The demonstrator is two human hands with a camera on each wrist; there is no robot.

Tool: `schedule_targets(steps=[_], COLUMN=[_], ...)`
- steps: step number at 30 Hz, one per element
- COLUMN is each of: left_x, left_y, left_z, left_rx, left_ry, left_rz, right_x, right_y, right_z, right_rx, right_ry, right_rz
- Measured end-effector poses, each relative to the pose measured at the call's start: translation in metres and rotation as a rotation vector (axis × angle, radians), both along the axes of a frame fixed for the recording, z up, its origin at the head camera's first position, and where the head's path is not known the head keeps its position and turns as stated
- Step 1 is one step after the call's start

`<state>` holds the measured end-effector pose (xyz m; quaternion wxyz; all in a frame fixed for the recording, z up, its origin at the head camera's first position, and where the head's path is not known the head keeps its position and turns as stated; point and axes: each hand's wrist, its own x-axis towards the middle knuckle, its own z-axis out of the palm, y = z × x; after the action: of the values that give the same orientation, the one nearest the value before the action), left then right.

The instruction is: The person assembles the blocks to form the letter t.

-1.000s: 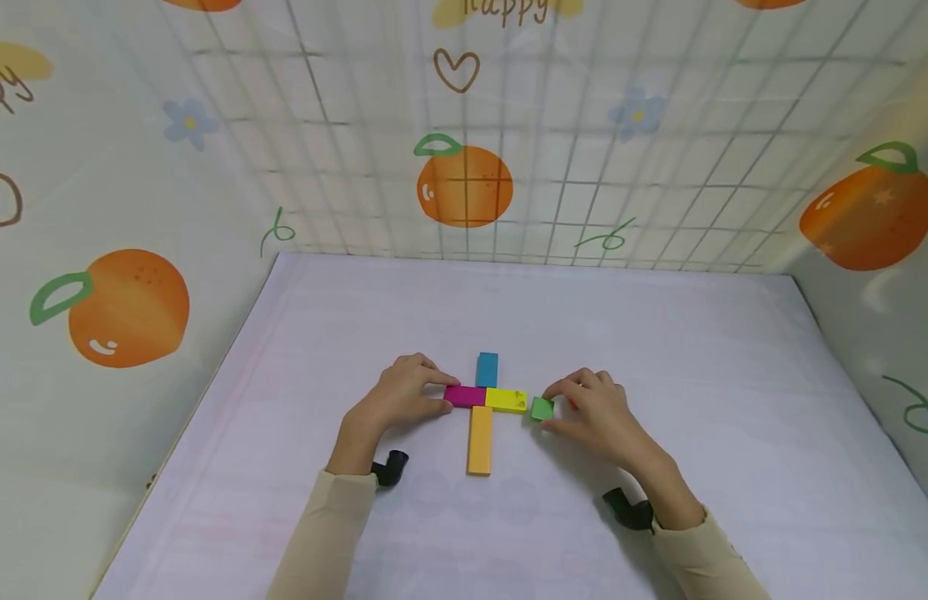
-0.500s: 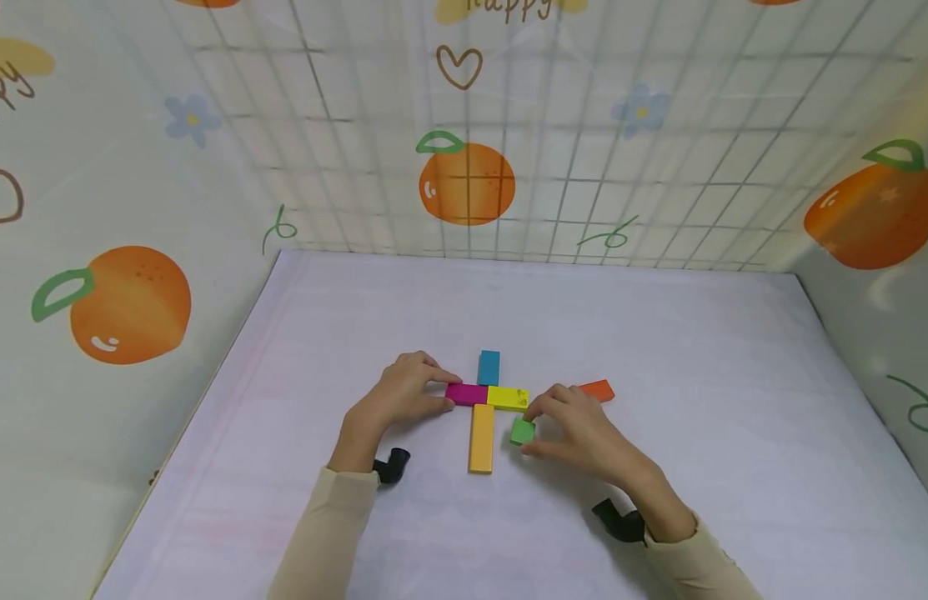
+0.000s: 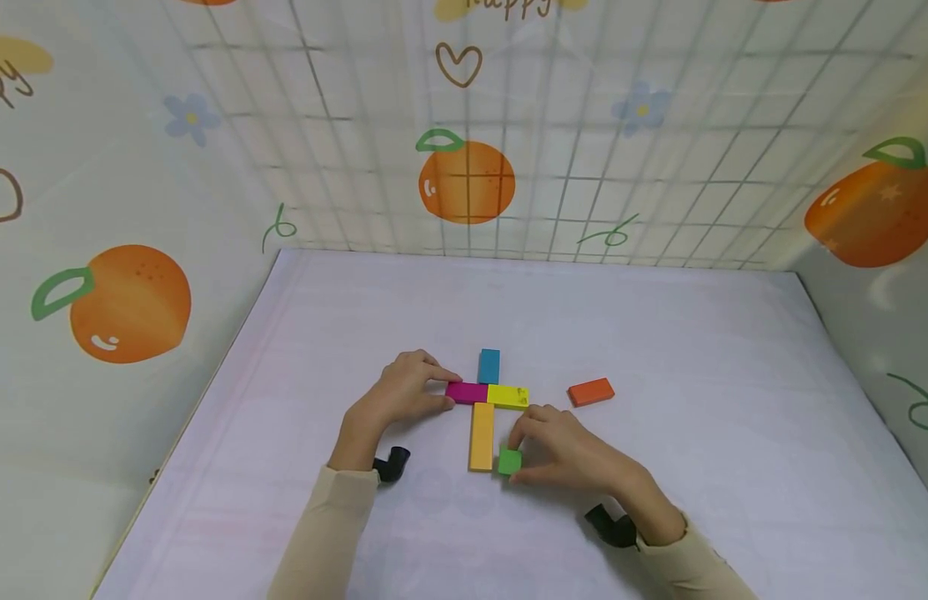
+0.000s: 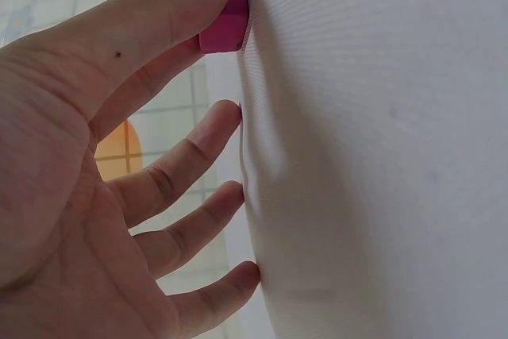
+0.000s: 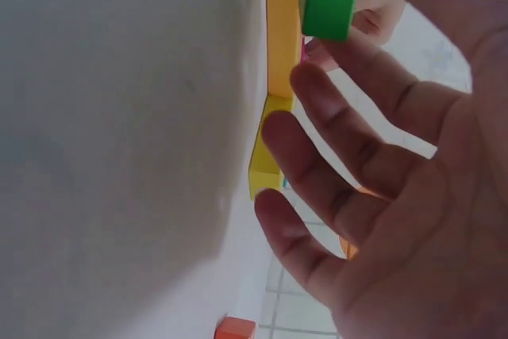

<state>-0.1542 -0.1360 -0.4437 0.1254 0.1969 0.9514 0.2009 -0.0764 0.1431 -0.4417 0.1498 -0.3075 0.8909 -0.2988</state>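
Note:
My left hand [image 3: 407,389] pinches the outer end of a magenta block [image 3: 467,392] between thumb and index finger; the left wrist view shows the other fingertips against the tabletop. Right of the magenta block, end to end, lies a yellow block [image 3: 508,397]. A blue block [image 3: 489,366] points away above them, and a long orange-yellow block [image 3: 482,437] runs toward me below, together forming a cross. With thumb and index finger my right hand [image 3: 576,450] pinches a small green block [image 3: 510,462], beside the near end of the long block.
A red-orange block [image 3: 591,392] lies apart to the right of the yellow one. White covering spreads over the tabletop [image 3: 321,317]. A printed curtain [image 3: 343,150] with oranges and a wire grid stands behind the table.
My right hand has carried the green block from beyond the yellow block's right end toward me and left, to the long block's near end. The red-orange block has come into view. The left hand stays put.

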Motion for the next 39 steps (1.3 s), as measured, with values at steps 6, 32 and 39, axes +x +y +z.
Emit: schedule_targets(steps=[6, 32, 39], left_x=[-0.001, 0.000, 0.000], left_y=[0.000, 0.000, 0.000], left_z=[-0.001, 0.002, 0.002], left_rx=[-0.009, 0.001, 0.001], left_ry=[0.001, -0.014, -0.025], left_rz=[-0.003, 0.010, 0.012], right_x=[0.002, 0.014, 0.015], right_y=[-0.003, -0.014, -0.017], right_z=[-0.002, -0.003, -0.006], right_rx=[0.001, 0.130, 0.139], right_ry=[0.004, 0.064, 0.102], right_rz=[0.067, 0.100, 0.095])
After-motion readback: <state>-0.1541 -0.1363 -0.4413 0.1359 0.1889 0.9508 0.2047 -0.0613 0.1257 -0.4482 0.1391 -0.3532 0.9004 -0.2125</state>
